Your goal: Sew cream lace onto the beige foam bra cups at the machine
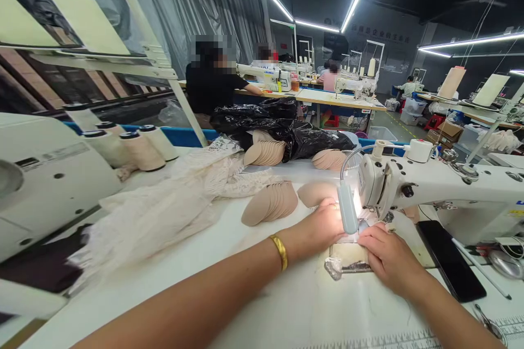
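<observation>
My left hand [323, 224], with a gold bangle [279, 252] on its wrist, is curled at the left of the sewing machine's [426, 180] needle area. The small grey lamp [347, 208] hides its fingertips. My right hand [391, 255] has its fingers pressed together by the presser foot, closed at the edge of some pale material I cannot make out. A beige oval pad [316, 193] lies just behind my left hand. Nearby, a fanned stack of beige pads [271, 203] rests on the table. The metal plate [350, 255] shows between my wrists.
White lace fabric [172, 212] spreads across the left. Thread cones [142, 150] stand behind it. Black plastic bags [282, 128] and more pads [265, 152] lie at the back. A phone [450, 260] and a ruler [409, 338] are at right. A co-worker [210, 84] sits beyond.
</observation>
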A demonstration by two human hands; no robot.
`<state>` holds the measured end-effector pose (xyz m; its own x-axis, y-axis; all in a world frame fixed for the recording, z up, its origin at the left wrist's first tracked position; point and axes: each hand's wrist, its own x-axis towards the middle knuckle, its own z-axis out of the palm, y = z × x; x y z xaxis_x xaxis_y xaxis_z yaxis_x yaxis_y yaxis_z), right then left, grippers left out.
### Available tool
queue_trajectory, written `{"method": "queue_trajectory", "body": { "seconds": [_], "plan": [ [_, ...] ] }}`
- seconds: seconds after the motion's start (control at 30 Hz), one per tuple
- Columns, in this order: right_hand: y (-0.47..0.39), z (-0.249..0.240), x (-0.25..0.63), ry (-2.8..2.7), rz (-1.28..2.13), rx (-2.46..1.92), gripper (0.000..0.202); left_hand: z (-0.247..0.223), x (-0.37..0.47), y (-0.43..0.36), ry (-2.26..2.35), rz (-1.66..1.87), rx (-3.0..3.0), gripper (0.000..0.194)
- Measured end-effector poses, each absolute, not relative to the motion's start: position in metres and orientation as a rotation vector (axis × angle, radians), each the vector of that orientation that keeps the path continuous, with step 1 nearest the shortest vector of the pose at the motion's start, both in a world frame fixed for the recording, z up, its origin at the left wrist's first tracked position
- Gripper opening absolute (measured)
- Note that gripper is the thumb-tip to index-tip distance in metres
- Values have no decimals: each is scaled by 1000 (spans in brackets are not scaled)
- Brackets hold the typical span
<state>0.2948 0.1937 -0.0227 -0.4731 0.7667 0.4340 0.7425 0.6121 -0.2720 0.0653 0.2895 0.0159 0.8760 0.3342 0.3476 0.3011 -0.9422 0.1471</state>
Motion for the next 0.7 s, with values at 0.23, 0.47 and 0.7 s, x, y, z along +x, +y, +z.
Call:
{"method": "queue_trajectory", "body": {
  "seconds": [0.23,0.47,0.7],
  "plan": [
    [195,-25,298,-2275,84,-1179,30,13,72,291,652,592,2930,26],
    [185,-25,271,-1670,981,-1336,22,7,59,263,726,663,2899,16],
    [175,-38,212,-1144,1177,-1079,50,-17,19,178,752,799,1658,32]
  ]
}}
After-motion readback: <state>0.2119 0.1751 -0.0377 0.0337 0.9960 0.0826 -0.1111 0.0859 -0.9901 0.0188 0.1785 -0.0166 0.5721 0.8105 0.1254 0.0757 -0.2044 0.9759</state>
